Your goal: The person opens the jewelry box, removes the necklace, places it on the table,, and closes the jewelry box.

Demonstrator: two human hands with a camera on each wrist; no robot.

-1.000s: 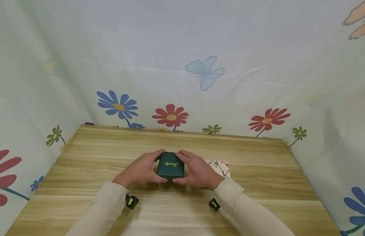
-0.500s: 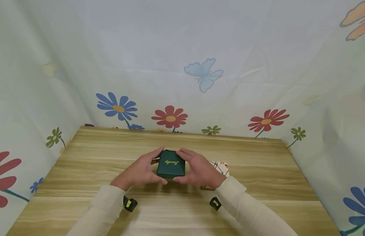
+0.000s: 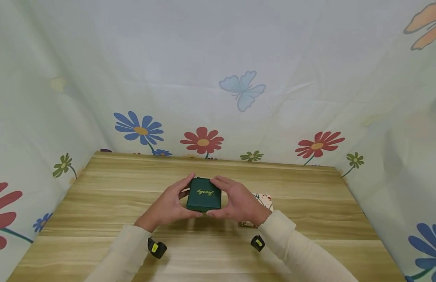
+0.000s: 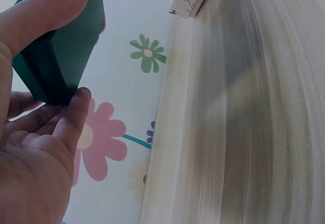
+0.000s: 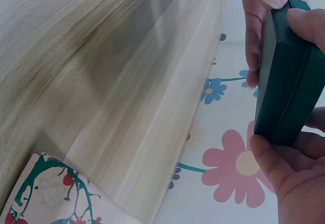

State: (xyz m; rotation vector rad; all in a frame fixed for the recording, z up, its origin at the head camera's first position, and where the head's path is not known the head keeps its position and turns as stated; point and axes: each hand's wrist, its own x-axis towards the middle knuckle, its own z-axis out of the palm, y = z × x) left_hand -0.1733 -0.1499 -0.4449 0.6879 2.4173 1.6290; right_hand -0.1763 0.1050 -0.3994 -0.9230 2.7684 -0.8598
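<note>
Where lettering (image 3: pixel 205 192) shows gold, box (image 3: pixel 203 200) dark green.

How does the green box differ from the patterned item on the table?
The green box is held between left hand and right hand; the patterned item rests on the table. The green box is dark, lettered in yellow; the patterned item is pale, printed in red and green. Both have straight edges.

Gold "Jewelry" on green box (image 3: pixel 204 199)
</note>
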